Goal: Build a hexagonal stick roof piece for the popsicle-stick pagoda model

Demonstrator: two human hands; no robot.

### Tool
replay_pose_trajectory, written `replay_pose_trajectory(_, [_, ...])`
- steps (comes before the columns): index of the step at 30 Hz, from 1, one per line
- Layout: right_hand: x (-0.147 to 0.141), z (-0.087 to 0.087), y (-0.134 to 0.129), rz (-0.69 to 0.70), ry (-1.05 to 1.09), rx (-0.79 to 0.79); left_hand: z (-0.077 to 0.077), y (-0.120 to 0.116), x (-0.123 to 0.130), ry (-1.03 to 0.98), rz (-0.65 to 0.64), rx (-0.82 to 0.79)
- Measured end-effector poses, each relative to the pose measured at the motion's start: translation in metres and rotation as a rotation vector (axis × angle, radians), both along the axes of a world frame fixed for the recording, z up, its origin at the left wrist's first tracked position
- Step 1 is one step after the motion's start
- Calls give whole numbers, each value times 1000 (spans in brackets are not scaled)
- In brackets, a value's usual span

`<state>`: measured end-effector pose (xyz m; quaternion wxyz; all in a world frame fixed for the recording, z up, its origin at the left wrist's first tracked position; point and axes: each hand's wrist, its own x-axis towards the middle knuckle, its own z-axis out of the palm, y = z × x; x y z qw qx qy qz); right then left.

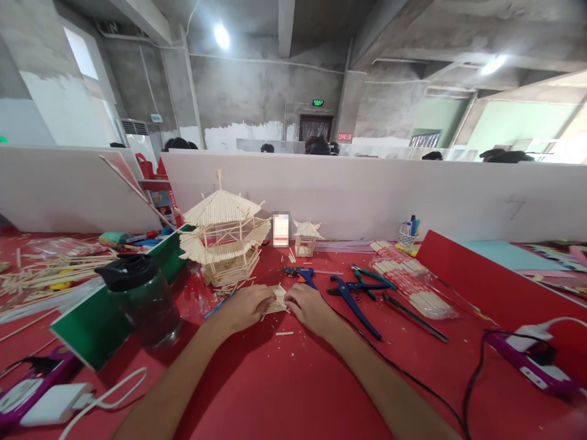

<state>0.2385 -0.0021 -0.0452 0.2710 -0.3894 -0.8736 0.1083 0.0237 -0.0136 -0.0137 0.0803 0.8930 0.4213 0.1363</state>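
Between my two hands is a small panel of pale wooden sticks, low over the red table. My left hand closes its fingers on the panel's left side. On the opposite edge, my right hand grips it with curled fingers; the fingertips are partly hidden. A short loose stick lies just in front. Behind my left hand stands a tiered stick pavilion, and farther right a much smaller stick pavilion. A blue glue gun rests beyond my right hand.
Blue ratchet cutters, green-handled pliers and a dark rod-like tool lie to the right, by bagged sticks. A dark water bottle stands left, near a green divider. A black cable crosses the table.
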Motion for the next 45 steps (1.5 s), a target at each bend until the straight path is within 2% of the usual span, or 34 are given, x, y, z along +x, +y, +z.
replay_pose_trajectory(11, [-8, -7, 4, -30, 23, 32, -12, 9, 3, -7, 66, 20])
replay_pose_trajectory(13, [-5, -7, 7, -97, 20, 25, -12, 11, 2, 7, 108, 28])
replay_pose_trajectory(16, [8, -4, 13, -304, -22, 5, -11, 13, -1, 30, 156, 34])
replay_pose_trajectory(18, [18, -2, 16, -453, -82, -48, -11, 14, -2, 35, 165, 32])
replay_pose_trajectory(20, [25, -1, 20, -541, -147, -115, -12, 14, -2, 30, 153, 24])
replay_pose_trajectory(23, [28, -4, 26, -579, -195, -177, -13, 14, 0, 6, 100, 16])
replay_pose_trajectory(27, [27, -12, 35, -572, -144, -205, -17, 13, 0, -16, 14, 28])
replay_pose_trajectory(32, [29, -19, 42, -531, 111, -195, -23, 17, -3, -21, -77, 11])
replay_pose_trajectory(36, [32, -20, 48, -421, 549, -144, -24, 19, -5, 2, -88, 22])
replay_pose_trajectory(38, [32, -19, 52, -339, 814, -223, -23, 19, -5, 19, -94, 28])
replay_pose_trajectory(41, [35, -17, 54, -225, 1140, -454, -22, 19, -4, 39, -81, 35])
replay_pose_trajectory(45, [40, -10, 49, -41, 1359, -695, -24, 21, -5, 41, -66, 57])
